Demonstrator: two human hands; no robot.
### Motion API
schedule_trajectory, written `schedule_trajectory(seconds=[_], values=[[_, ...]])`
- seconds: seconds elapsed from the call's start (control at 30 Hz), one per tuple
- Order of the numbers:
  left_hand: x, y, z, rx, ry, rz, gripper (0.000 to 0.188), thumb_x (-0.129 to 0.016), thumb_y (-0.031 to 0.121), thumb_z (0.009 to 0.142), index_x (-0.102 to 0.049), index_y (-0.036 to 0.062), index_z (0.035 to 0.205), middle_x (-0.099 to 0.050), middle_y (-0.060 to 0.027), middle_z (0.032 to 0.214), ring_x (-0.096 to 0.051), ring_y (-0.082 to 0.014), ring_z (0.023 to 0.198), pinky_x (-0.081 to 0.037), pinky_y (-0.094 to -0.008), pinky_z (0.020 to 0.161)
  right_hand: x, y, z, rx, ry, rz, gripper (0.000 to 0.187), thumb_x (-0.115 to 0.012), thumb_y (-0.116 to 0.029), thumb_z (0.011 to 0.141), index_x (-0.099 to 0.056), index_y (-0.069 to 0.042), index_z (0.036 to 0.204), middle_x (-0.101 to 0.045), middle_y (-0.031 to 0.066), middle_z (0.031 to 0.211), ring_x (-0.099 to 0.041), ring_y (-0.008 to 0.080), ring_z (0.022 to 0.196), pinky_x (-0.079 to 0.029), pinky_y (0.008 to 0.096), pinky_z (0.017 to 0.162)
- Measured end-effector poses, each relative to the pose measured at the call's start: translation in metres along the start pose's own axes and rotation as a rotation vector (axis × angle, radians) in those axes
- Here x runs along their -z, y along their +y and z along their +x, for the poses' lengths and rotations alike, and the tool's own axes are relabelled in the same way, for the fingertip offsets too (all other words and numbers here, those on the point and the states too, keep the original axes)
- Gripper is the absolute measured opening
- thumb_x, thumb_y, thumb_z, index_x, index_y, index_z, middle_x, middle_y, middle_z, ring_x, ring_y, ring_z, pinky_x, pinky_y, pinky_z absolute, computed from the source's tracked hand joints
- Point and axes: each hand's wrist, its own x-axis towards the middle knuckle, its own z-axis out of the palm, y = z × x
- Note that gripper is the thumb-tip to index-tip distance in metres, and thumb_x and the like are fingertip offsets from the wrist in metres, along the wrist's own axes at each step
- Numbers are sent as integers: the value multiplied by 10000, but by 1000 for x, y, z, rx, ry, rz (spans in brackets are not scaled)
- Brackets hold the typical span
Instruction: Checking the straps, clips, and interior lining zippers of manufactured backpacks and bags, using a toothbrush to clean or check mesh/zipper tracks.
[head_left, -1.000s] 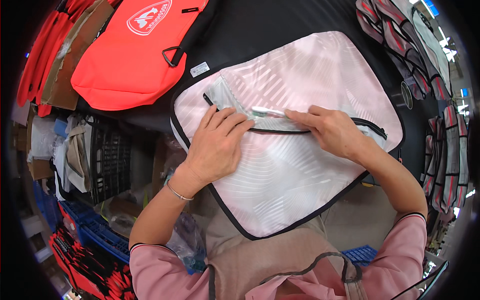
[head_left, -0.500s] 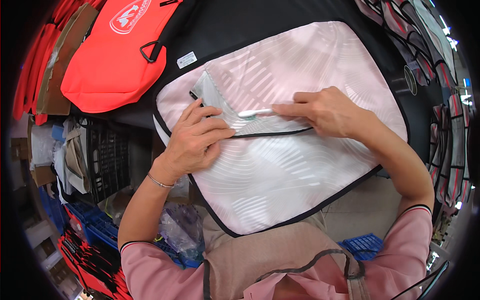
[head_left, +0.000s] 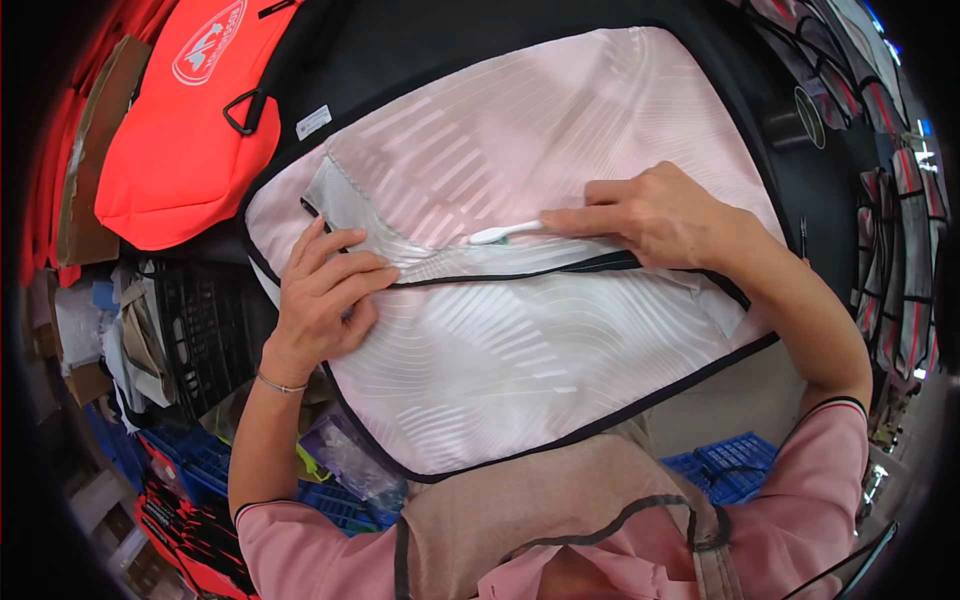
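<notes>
A pale pink patterned fabric piece with black edging lies across the black table and over my lap, possibly a bag or cover. Its opening edge is folded back, baring a light grey lining. My left hand grips this folded edge at the left, fingers bent over it. In my right hand is a white toothbrush, held by its handle with the index finger along it. The brush head rests bristles down on the lining just above the black edging; greenish bristles show under it.
A red-orange bag with a black ring strap lies at the upper left, beside a cardboard box. A metal cup and a thin dark pen-like tool are at the right. Black and blue crates stand lower down.
The fabric and my left hand have shifted left, spreading the folded edge wider. My right hand keeps the toothbrush on the lining, nearly in place. The head view has tilted slightly.
</notes>
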Motion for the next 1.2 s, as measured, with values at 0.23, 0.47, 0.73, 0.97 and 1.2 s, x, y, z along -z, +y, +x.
schedule_trajectory(seconds=[0.23, 0.47, 0.73, 0.97, 1.2], values=[[-7, 6, -20, 16, 54, 79, 371, -655, 4, 626, -734, 166, 950, -673, 8, 975, -609, -245, 1080, -361, -478, 1086, 11, -1, -62, -124, -171, -30, 643, -634, -34, 718, -582, -245, 1323, -575, 26, 821, -603, 237, 651, -480, 333, 544], [-7, 7, -12, 17, 21, 48, 363, -648, 31, 648, -731, 141, 984, -671, -28, 980, -609, -269, 1093, -354, -485, 1074, -6, -12, -41, -81, -13, -9, 667, -636, -23, 707, -577, -254, 1331, -577, 18, 810, -606, 222, 634, -478, 337, 527], [14, 67, 47, 112, -63, -30, 321, -755, 256, 739, -708, 77, 1002, -655, -92, 968, -597, -265, 924, -376, -425, 863, 9, -13, -135, -313, -39, -74, 549, -662, -69, 776, -620, -261, 1289, -605, 14, 817, -607, 222, 641, -487, 342, 554], [-63, 140, 106, 66, -214, -314, 418, -746, 118, 754, -642, 28, 1149, -628, -132, 975, -576, -293, 911, -444, -396, 794, -1, -9, -131, -300, 46, -29, 490, -664, -107, 811, -630, -256, 1277, -606, 22, 843, -604, 247, 655, -479, 350, 559], [-77, 170, 65, -134, -184, -318, 485, -707, 373, 817, -629, 56, 1176, -587, -87, 976, -542, -233, 867, -399, -360, 775, -17, -11, -98, -247, 46, 38, 490, -598, -104, 839, -606, -269, 1300, -620, 32, 873, -640, 242, 692, -499, 363, 584]])
